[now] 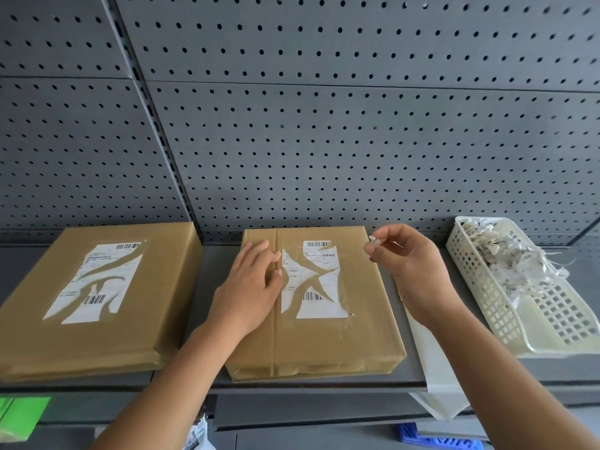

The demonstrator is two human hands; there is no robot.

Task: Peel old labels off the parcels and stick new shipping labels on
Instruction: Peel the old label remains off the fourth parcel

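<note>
Middle parcel point(324, 336) sits at 6 o'clock in the view, flat on the grey shelf point(217, 254), front edge near the shelf lip. Its old label point(313, 282) is torn into jagged white strips. There is a barcode at the label's 12 o'clock and another near 6, and the small print is too blurred to read.

Left hand point(250, 287) lies flat on the parcel at the label's 9 o'clock with fingers straight, gripping nothing. Right hand point(409, 271) is raised off the parcel's 2 o'clock corner, thumb and forefinger pinching a small white scrap point(373, 241).

Second parcel point(97, 336) is at 8 o'clock, apart from the first with a bare strip of shelf between. Its torn label point(94, 280) also has two barcodes.

White lattice basket point(487, 287) is at 4 o'clock, with a pile of peeled shreds point(506, 254) in its far end. A white sheet point(435, 394) lies between parcel and basket and overhangs the shelf front. Pegboard point(324, 125) closes off the back.
</note>
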